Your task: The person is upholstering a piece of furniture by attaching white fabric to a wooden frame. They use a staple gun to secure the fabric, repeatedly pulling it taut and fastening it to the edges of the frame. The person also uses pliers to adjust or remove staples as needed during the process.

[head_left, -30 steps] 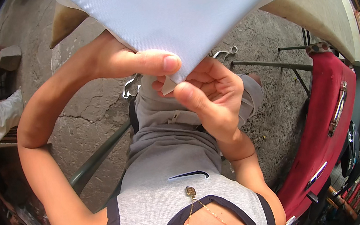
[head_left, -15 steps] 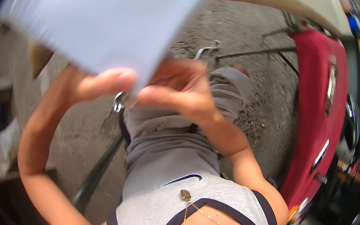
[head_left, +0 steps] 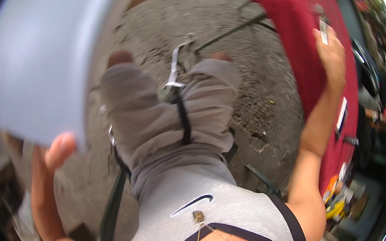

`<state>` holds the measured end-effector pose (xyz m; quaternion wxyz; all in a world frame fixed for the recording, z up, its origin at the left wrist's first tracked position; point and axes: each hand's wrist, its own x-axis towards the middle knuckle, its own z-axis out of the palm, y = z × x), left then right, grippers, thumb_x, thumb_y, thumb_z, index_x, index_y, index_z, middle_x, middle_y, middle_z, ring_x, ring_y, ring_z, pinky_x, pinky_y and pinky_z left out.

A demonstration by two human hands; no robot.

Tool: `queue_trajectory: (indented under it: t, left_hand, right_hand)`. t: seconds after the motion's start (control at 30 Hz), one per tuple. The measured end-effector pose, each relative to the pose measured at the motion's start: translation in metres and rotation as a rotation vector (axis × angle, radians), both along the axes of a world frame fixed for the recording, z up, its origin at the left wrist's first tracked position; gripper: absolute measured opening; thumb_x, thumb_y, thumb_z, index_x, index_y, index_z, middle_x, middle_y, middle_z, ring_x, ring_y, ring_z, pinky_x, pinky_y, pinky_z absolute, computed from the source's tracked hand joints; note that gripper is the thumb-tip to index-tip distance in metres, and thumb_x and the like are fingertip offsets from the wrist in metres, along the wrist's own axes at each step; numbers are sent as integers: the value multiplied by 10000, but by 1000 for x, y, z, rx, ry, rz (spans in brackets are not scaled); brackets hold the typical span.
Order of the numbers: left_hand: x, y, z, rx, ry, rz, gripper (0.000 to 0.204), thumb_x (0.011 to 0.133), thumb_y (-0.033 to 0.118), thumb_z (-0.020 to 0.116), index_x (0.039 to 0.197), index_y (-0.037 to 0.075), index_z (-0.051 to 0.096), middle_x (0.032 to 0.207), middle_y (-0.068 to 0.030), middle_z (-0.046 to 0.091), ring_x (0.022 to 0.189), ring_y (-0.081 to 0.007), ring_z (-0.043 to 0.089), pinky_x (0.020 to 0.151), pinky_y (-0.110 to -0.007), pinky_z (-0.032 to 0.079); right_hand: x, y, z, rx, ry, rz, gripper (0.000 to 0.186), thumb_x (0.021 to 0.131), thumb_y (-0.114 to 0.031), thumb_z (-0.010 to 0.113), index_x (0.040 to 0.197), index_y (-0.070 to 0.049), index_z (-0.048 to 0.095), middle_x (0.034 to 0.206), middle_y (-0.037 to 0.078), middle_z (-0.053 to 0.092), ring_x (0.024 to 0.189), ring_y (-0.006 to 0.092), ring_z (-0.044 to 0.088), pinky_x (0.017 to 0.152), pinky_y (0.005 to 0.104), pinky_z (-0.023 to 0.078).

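Left hand (head_left: 59, 154) grasping, thumb pressed to the lower corner of a pale blue, smooth-faced flat panel (head_left: 42, 66), which extends upward from this grip. Right hand (head_left: 333, 57), well apart to the right, at a slim silver tool (head_left: 324, 32) on a red cloth-covered surface (head_left: 296, 35); whether its fingers have closed cannot be told.

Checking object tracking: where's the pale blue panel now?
In the head view, the pale blue panel is at upper left, its lower edge in the left hand, left of the trousers.
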<state>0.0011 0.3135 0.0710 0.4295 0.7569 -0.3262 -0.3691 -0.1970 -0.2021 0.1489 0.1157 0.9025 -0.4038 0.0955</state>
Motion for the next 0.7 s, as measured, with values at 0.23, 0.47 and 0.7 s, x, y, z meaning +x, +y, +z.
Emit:
queue_trajectory:
  t: [0.23, 0.47, 0.7]
  left_hand:
    - [1, -11, 21, -109, 7, 120, 531, 733, 473, 625, 907, -28, 595, 775, -103, 584, 757, -188, 574, 648, -310, 461]
    - [-15, -13, 25, -238, -136, 206, 533, 720, 457, 645, 929, -30, 594, 825, -126, 590, 805, -221, 575, 687, -326, 467]
    - [-14, -13, 26, -230, -156, 186, 515, 719, 437, 648, 950, -21, 599, 844, -132, 599, 819, -227, 580, 695, -333, 469]
  right_hand:
    - [-19, -97, 25, 728, -351, -25, 194, 867, -298, 605, 804, -129, 534, 545, -99, 381, 408, -10, 323, 349, 169, 231]
    - [-50, -154, 79, 761, -42, -66, 340, 886, -414, 529, 754, -102, 559, 573, -47, 502, 443, 49, 452, 406, 204, 342]
    - [-24, -109, 104, 904, 100, -205, 359, 904, -387, 474, 875, -43, 571, 753, 38, 626, 619, 136, 621, 562, 251, 510]
